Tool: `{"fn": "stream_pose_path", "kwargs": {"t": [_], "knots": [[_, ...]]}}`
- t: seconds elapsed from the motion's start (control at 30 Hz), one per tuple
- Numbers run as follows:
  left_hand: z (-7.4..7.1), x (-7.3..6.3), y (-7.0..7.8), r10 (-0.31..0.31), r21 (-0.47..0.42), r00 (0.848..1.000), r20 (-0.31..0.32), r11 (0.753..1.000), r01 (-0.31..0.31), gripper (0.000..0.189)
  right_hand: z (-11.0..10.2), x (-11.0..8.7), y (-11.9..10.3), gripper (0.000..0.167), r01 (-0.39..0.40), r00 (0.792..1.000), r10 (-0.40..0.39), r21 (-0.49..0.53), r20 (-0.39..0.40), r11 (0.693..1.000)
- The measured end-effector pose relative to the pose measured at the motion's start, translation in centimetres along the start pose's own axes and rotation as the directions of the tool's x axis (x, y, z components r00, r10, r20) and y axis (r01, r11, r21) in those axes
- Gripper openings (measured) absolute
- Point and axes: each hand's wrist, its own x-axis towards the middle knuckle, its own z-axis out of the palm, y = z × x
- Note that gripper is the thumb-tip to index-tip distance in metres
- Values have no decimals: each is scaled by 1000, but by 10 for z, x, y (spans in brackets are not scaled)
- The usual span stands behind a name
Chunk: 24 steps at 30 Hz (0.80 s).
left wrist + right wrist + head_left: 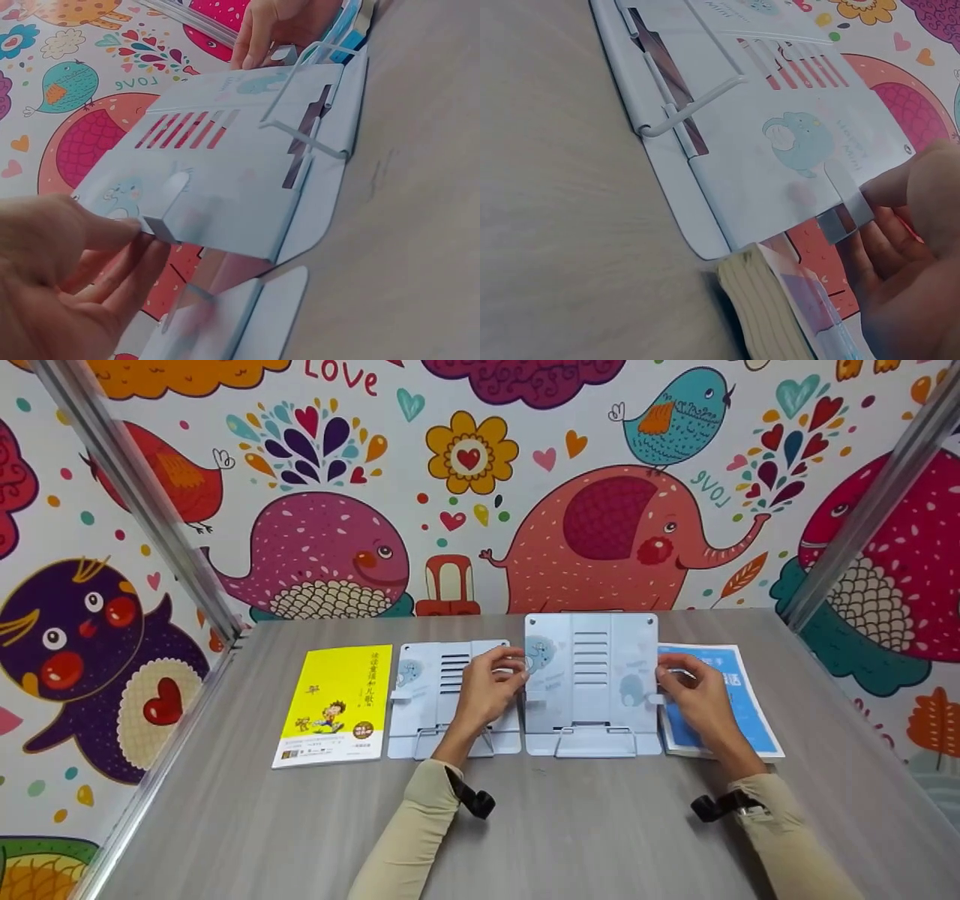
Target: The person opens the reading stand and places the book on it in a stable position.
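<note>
A light-blue metal book stand (591,675) with slots, cartoon prints and side clips stands propped up on the table. At its left edge, my left hand (491,682) pinches the panel beside the left clip (166,214), thumb and fingers on the rim. My right hand (697,694) holds the opposite edge, its thumb and fingers close around the right clip (845,206). Along the stand's base sits a wire page holder (595,742). A second, similar stand (420,720) rests to the left, lower and partly hidden behind my left hand and wrist.
A yellow book (337,690) lies at the far left of the row. Partly under my right hand lies a blue book (750,727). The grey table (570,825) ends at a wall printed with cartoon animals, and metal posts (142,502) frame the sides.
</note>
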Motion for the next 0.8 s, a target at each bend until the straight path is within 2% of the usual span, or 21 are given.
{"fn": "stream_pose_path", "kwargs": {"t": [0.27, 0.8], "knots": [[-1, -7, 2, 20, -10, 1000, 2, 1000, -20, 34, -2, -9, 0, 38, 45, 999, -45, 9, -21, 999], [-2, -11, 4, 150, -18, 988, -33, 988, -150, 31, -2, -23, -3, 33, 185, 981, -180, 71, -71, 980]]}}
